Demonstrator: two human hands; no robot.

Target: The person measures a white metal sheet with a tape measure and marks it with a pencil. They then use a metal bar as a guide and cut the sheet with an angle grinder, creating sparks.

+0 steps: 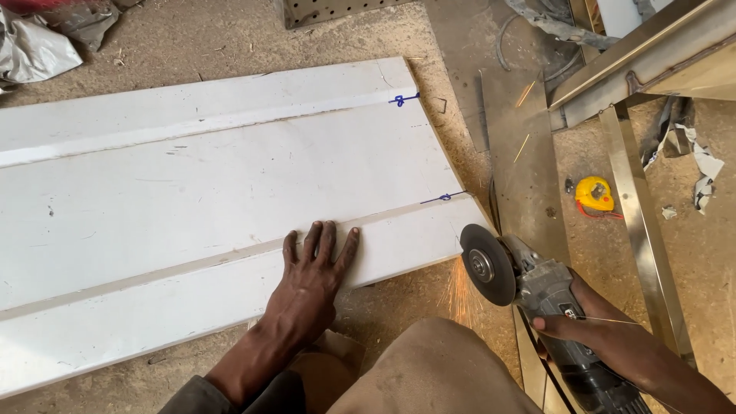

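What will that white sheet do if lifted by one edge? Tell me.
The white sheet is broad and looks thin, so it would probably flex, though its two lengthwise ridges may stiffen it. It looks smooth, likely slippery, which fits the left hand pressing it flat. Its cut edge may be sharp.

Lots of workshop clutter here. A yellow tape measure (596, 194) sits on the dusty concrete floor (230, 38), just beside a shiny steel frame (640, 207) that runs off to the upper right. Crumpled silver sheeting (34, 50) is bunched in the top left corner. Torn white scraps (705, 172), maybe paper or film, lie past the frame. A perforated metal panel (330, 9) peeks in at the top edge.
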